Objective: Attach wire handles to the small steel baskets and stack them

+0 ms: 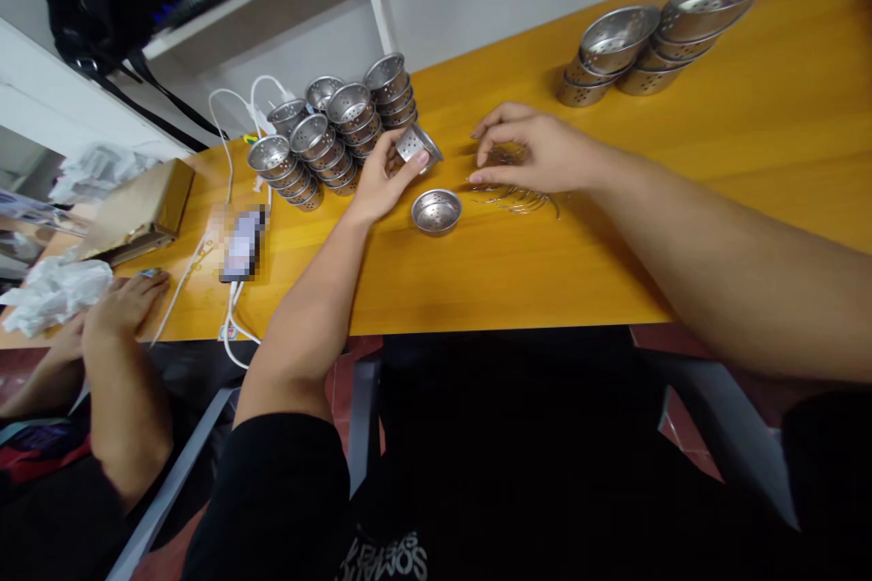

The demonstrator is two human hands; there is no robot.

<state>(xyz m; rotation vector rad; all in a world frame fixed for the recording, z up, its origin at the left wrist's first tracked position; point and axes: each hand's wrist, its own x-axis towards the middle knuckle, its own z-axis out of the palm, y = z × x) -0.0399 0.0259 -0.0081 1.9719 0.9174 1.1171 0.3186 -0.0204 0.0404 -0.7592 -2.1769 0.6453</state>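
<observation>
My left hand (385,182) grips a small perforated metal strainer cup (417,147), tilted on its side above the table. Just below it, a second strainer cup (437,211) rests upright on the wood. To the right, my right hand (538,150) hovers over a loose pile of thin curved metal wires (521,198), its thumb and fingers apart with nothing visible between them. Part of the pile is hidden behind that hand.
Several stacks of strainer cups (317,141) stand at the back left, more stacks (619,41) at the back right. A phone (243,245) with white cables lies on the left. Beyond it are a cardboard box (140,213), plastic bags (58,290) and another person's hand (129,301).
</observation>
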